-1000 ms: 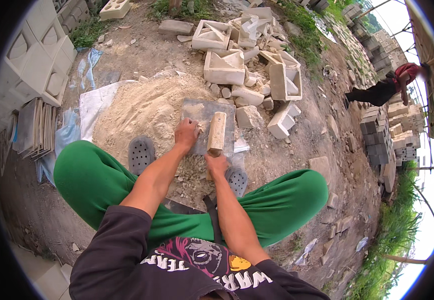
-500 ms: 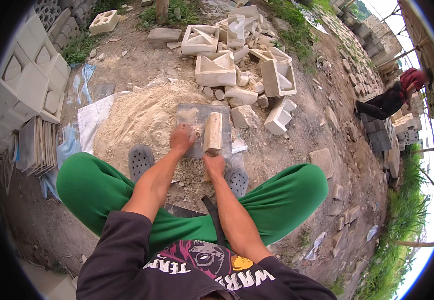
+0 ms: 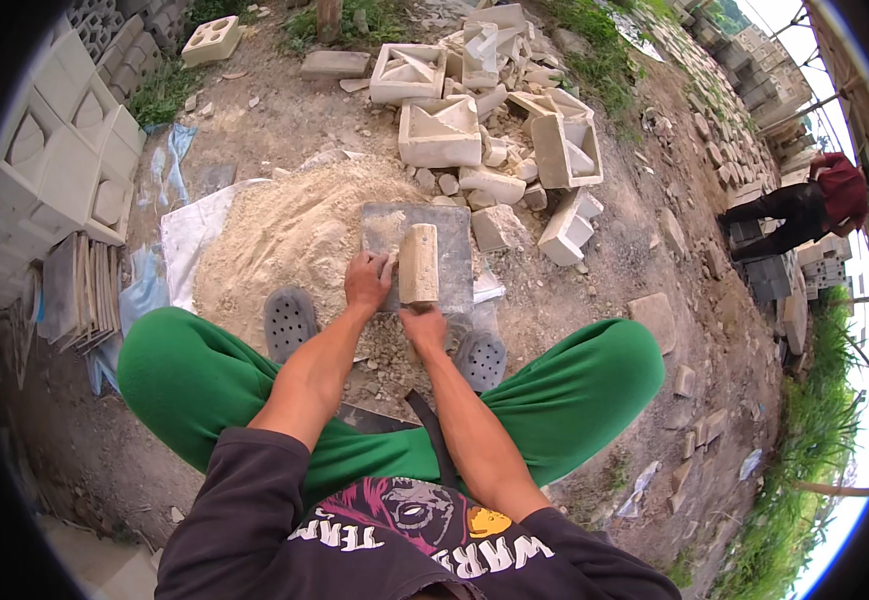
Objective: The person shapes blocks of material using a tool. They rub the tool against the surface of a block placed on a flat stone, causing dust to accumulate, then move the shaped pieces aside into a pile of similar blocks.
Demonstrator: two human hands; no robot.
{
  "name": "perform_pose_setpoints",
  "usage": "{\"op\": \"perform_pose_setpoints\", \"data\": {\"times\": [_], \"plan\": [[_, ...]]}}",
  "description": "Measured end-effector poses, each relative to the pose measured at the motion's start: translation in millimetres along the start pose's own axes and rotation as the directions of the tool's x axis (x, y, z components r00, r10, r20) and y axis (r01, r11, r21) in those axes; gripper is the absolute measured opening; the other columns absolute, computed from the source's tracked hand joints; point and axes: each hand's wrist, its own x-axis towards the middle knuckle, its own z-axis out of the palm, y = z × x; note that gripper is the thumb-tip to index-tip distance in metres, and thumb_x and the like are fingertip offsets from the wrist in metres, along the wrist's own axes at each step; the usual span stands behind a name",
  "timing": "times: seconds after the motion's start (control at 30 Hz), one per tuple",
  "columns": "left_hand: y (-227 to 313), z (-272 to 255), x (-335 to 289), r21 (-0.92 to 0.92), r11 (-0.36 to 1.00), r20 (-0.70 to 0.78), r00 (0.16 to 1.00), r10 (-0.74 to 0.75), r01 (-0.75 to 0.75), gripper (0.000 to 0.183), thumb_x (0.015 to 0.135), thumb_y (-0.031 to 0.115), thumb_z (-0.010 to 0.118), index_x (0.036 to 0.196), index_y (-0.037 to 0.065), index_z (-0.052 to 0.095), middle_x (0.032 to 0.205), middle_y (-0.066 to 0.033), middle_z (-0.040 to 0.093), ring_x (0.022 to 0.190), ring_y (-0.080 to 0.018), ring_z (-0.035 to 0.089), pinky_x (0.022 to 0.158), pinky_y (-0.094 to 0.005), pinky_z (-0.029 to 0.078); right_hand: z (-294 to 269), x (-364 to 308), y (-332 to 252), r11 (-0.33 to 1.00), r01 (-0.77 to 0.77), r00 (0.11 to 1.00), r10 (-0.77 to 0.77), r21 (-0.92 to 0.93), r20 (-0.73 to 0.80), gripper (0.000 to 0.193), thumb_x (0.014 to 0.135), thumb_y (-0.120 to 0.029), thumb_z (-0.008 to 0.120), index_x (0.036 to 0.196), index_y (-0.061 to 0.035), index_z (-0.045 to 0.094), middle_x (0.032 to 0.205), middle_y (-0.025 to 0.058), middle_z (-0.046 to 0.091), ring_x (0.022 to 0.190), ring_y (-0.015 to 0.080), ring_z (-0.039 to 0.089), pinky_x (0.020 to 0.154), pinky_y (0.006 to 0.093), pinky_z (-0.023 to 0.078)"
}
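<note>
I crouch over a flat grey slab [image 3: 450, 240] on the ground beside a heap of pale sand [image 3: 285, 235]. My right hand [image 3: 425, 325] grips the near end of a pale wooden block [image 3: 419, 262], which stands on the slab and points away from me. My left hand [image 3: 368, 281] rests with curled fingers on the slab's near left edge, just left of the block, next to some sand; whether it holds anything is hidden.
Broken pale concrete blocks [image 3: 475, 130] lie piled beyond the slab. Stacked decorative blocks [image 3: 65, 170] and thin boards [image 3: 80, 290] stand at left. White plastic sheeting [image 3: 190, 230] lies under the sand. Another person [image 3: 815, 205] bends over block stacks at right.
The view has drifted slightly. My left hand slid a little along the slab's near edge, while my right hand kept its grip on the wooden block.
</note>
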Motion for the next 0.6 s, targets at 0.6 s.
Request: {"op": "perform_pose_setpoints", "data": {"times": [0.6], "plan": [[1.9,2.1,-3.0,0.053,0.966,0.102,0.961,-0.259,0.255,0.029,0.09,0.034,0.066,0.112,0.019,0.075,0.105,-0.011,0.065,0.107,-0.0313,0.059,0.093,-0.044,0.046,0.8,-3.8,-1.6,0.986,0.161,0.985,-0.158,0.049,-0.063,0.051,0.073,-0.034,0.077,0.112,-0.0021,0.065,0.097,0.0229,0.071,0.095,0.0412,0.068,0.082,0.0479,0.054]]}}
